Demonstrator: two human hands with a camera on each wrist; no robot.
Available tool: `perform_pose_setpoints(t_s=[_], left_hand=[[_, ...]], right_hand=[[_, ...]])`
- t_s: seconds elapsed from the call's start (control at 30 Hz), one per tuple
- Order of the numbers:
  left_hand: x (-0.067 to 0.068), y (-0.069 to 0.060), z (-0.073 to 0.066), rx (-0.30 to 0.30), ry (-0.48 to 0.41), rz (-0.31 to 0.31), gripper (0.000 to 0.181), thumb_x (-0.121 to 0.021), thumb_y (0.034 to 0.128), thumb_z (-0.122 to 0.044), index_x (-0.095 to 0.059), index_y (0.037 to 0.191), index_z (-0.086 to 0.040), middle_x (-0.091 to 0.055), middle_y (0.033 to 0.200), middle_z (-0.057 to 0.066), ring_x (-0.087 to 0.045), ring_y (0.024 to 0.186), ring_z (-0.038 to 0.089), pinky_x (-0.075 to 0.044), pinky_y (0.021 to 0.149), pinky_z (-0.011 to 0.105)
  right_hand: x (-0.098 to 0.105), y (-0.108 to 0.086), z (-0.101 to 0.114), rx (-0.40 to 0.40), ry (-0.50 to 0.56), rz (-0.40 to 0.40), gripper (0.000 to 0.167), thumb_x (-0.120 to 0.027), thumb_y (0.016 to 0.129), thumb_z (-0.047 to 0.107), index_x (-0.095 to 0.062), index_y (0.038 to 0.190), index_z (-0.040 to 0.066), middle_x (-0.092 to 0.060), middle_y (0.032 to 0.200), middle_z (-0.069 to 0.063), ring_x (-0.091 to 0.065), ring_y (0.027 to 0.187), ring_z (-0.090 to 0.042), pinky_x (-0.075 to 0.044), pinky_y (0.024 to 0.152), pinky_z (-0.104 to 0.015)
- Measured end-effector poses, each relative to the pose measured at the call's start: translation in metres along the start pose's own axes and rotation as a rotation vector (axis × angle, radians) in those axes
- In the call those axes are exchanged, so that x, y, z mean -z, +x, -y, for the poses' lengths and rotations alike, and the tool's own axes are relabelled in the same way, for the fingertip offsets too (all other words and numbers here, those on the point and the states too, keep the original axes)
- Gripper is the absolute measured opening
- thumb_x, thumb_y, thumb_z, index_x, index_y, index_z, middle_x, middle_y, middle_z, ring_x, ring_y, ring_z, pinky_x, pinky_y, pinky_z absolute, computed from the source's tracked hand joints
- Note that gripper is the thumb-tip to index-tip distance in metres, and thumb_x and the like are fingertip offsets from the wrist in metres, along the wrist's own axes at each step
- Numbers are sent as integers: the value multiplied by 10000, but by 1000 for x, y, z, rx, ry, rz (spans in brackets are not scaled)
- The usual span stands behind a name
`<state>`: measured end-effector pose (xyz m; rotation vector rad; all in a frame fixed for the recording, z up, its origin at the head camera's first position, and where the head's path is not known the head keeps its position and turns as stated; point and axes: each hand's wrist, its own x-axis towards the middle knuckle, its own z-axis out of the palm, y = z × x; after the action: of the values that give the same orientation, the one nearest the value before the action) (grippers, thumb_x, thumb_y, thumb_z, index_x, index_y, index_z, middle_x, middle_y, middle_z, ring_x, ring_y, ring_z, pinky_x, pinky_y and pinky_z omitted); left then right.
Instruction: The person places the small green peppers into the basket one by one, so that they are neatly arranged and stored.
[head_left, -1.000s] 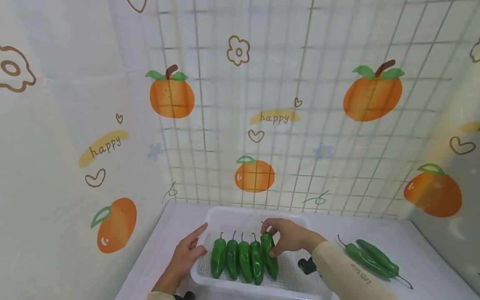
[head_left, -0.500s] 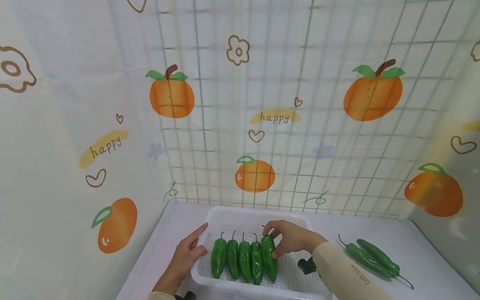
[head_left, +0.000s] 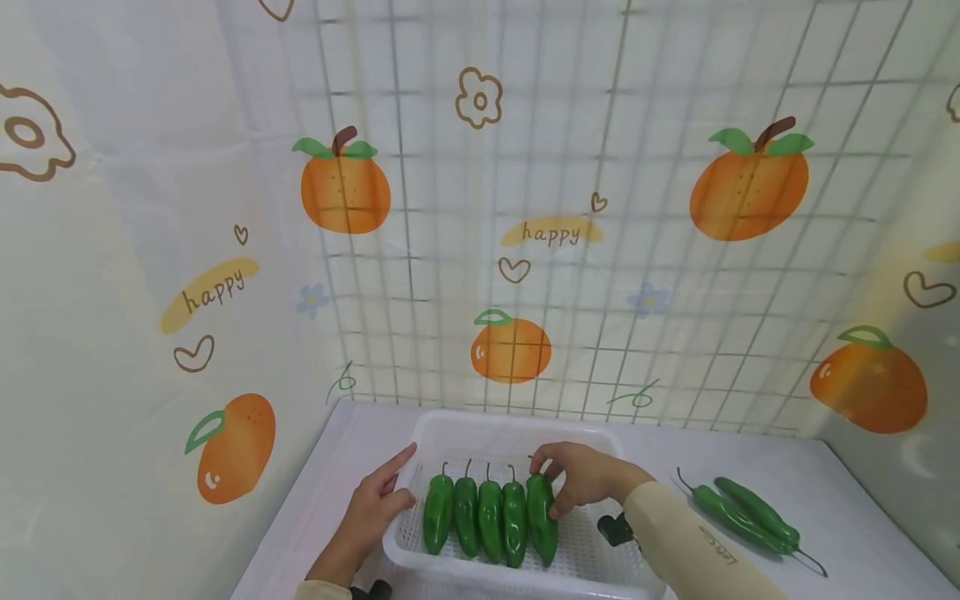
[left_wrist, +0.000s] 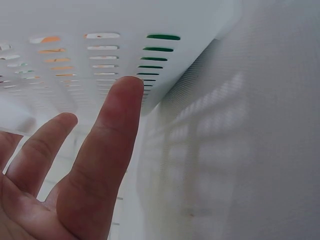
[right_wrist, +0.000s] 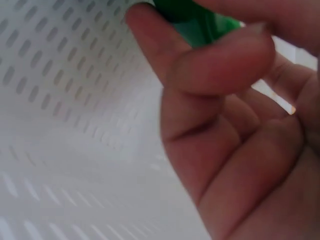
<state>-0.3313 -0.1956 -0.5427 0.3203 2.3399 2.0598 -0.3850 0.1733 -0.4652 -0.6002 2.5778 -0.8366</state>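
Note:
A white perforated basket (head_left: 592, 575) holds a row of several green peppers (head_left: 490, 521). My right hand (head_left: 588, 477) pinches the rightmost pepper (head_left: 542, 525) between thumb and fingers, near its stem end, and a slim gap parts it from the rest of the row. In the right wrist view, curled fingers (right_wrist: 220, 70) lie against part of the green pepper (right_wrist: 200, 22). At the basket's left side is my left hand (head_left: 367, 508), its index finger extended along the rim. The left wrist view has the left hand's fingers (left_wrist: 107, 135) at the slotted wall (left_wrist: 200, 25), with the thumb and fingers uncurled.
Two more green peppers (head_left: 738, 521) lie side by side on the white table (head_left: 847, 500), right of the basket and beyond the right forearm. Behind and at both sides hangs a white curtain (head_left: 435, 250) printed with oranges, with a wire grid showing through it.
The right hand and the pepper it pinches have shifted slightly down and right in the head view; that pepper stands a little straighter. The left hand has stayed at the basket's side.

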Motion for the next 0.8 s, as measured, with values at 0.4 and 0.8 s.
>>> perform_pose_setpoints(t_s=[0.4, 0.8], left_hand=[[-1, -1, 0, -19, 6, -1, 760, -620, 898, -67, -471, 1610, -285, -626, 1452, 164, -696, 1179, 348, -634, 816, 400], [-1, -1, -1, -7, 2, -11, 762, -628, 892, -69, -476, 1608, -282, -633, 1443, 166, -697, 1168, 350, -635, 807, 406]], right_hand=[[-5, 3, -3, -20, -53, 48, 560, -934, 659, -15, -715, 1144, 159, -732, 1080, -84, -696, 890, -245, -620, 703, -458], [-8, 2, 2, -37, -81, 44, 558, -926, 661, -15, -720, 1147, 167, -732, 1074, -70, -691, 920, -258, -614, 773, -491]])
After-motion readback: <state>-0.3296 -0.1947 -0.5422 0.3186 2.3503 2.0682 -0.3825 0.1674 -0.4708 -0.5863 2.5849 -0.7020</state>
